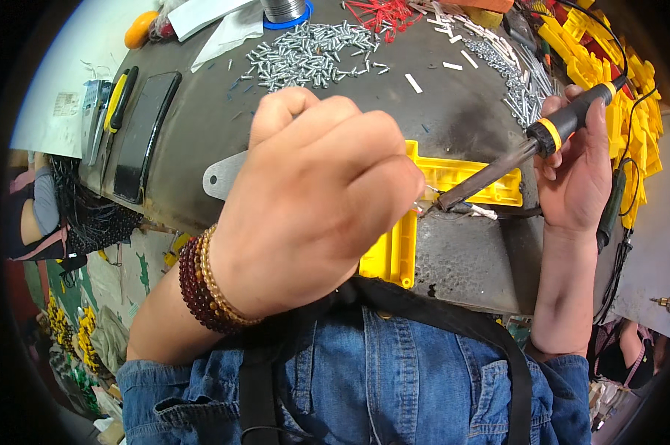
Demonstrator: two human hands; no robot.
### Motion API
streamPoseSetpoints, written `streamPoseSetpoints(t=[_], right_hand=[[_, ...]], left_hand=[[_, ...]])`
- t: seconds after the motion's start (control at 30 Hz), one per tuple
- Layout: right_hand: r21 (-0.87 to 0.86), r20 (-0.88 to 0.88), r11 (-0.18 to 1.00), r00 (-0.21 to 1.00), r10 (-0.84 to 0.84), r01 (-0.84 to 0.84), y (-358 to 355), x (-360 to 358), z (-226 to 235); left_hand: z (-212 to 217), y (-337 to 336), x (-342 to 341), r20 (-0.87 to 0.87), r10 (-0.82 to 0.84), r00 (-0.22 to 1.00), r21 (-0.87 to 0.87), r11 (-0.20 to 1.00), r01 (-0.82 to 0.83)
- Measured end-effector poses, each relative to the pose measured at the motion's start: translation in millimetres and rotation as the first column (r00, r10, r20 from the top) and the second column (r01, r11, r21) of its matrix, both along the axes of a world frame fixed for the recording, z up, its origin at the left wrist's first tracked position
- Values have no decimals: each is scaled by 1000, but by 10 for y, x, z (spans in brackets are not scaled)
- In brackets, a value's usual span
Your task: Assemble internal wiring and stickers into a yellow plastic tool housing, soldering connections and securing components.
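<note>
My right hand (572,167) grips a soldering iron (568,119) with a black and yellow handle, its dark shaft slanting down to the left. The tip meets some thin wires (461,208), one with a white sleeve, over a yellow plastic housing (483,178). My left hand (327,185) is closed, its fingertips pinched close to the iron's tip; what they hold is hidden behind the fingers. A grey metal plate (220,178) with a hole pokes out from behind that hand. The hand also covers part of the housing.
Loose screws (305,55) lie in a pile at the back, beside red pieces (387,15) and white sleeves (453,33). Long metal pins (528,89) sit at right, near stacked yellow housings (631,111). A phone (148,137) and yellow-black cutters (116,104) are at left.
</note>
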State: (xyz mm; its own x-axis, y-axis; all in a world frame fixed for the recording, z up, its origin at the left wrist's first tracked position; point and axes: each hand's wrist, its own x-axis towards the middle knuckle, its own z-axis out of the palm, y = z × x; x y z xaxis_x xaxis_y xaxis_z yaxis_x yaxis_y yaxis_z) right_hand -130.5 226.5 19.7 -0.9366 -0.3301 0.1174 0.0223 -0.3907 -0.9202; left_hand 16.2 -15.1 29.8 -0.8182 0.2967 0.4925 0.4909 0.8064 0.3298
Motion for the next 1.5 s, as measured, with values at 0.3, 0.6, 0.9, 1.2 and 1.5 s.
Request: streamPoseSetpoints(t=[0.3,0.6,0.9,1.2,1.5], right_hand=[[-41,-1,999,1000,-26,26,57,-58,56],[-14,-102,999,994,-47,46,134,-39,174],[122,-813,841,540,-220,526,332,-1399,409],[916,-217,352,976,24,195,450,-1586,442],[892,-418,447,503,756,70,230,835,501]], left_hand=[[-12,-139,-87,-18,131,991,9,991,-130],[-234,-566,-151,-193,410,891,-92,897,-433],[60,-425,160,-20,401,916,278,882,-380],[447,-248,681,416,-187,890,390,921,11],[380,-152,799,659,-94,746,29,995,99]])
